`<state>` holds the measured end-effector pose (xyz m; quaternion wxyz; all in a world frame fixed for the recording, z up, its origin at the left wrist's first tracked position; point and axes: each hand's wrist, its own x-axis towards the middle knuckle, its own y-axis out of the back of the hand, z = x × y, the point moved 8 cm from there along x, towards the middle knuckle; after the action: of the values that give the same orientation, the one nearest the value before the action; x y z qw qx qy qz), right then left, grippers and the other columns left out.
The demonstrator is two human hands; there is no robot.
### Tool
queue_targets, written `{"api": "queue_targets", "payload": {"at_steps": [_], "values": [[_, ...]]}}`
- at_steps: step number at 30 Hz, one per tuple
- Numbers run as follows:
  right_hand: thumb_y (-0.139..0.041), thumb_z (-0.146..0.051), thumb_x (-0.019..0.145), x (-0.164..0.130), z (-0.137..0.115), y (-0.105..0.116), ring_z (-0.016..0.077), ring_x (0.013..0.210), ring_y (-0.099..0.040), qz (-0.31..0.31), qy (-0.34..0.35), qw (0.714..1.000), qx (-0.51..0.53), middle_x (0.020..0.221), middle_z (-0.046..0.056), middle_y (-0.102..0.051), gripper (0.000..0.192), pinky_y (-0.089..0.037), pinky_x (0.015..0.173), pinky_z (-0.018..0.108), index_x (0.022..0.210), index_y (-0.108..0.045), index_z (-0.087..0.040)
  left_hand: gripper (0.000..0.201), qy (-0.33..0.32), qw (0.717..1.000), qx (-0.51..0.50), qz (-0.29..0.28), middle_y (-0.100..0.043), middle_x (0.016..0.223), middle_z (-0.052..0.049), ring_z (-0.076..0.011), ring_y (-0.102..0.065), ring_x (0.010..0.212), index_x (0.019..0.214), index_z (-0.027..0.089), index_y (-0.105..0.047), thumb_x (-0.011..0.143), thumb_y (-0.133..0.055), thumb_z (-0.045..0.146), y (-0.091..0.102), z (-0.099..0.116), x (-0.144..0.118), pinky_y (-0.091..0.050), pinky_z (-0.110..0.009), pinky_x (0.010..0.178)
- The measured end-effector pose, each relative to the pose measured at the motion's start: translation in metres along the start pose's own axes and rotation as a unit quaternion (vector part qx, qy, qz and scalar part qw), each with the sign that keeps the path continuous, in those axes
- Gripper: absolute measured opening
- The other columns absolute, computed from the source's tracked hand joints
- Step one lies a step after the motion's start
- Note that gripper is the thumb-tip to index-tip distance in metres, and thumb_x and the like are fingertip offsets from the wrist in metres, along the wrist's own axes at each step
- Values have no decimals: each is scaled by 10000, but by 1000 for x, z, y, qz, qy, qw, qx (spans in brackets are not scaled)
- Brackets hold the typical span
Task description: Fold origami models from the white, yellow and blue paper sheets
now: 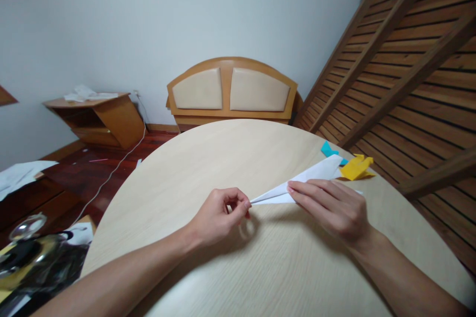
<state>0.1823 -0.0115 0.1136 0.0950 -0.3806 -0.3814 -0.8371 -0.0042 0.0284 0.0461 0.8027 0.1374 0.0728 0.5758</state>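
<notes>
Both hands rest on the pale wooden counter [230, 158]: left hand [217, 218] pinches the folded white paper's [316, 173] pointed tip; right hand [334, 205] presses flat, fingers together, on its body running away rightward.

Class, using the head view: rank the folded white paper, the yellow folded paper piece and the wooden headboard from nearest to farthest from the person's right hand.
1. Folded white paper: under the right hand fingertips.
2. Yellow folded paper piece: beyond, at the table's right edge.
3. Wooden headboard: off the table, against the wall.
</notes>
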Motion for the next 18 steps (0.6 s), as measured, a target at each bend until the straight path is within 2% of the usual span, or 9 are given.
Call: {"api": "queue_targets", "payload": {"at_steps": [9,14,18], "values": [[-605,-60,939,2,-3,1,218,848,-664,4,4,1000,3,993,74,-789,148,-479,682,340,1012,-710,-135,247,34,995,-93,4,-576,574,-13,-105,-487,514,691,152,-586,794,-639,370,-5,-6,1,-361,-228,515],[-608,-63,939,2,-3,2,219,844,-661,8,7,1000,4,989,71,-789,139,-481,683,342,1006,-708,-132,210,30,995,-97,15,-583,568,-13,-103,-494,524,648,163,-565,742,-649,331,-5,-3,1,-365,-222,524],[-620,-53,927,2,-2,3,220,857,-662,11,5,1000,3,999,72,-787,150,-487,703,346,1012,-711,-137,233,32,997,-72,9,-619,591,-39,-105,-491,512,670,155,-586,778,-627,358,-6,-3,-1,-348,-223,504]]}}
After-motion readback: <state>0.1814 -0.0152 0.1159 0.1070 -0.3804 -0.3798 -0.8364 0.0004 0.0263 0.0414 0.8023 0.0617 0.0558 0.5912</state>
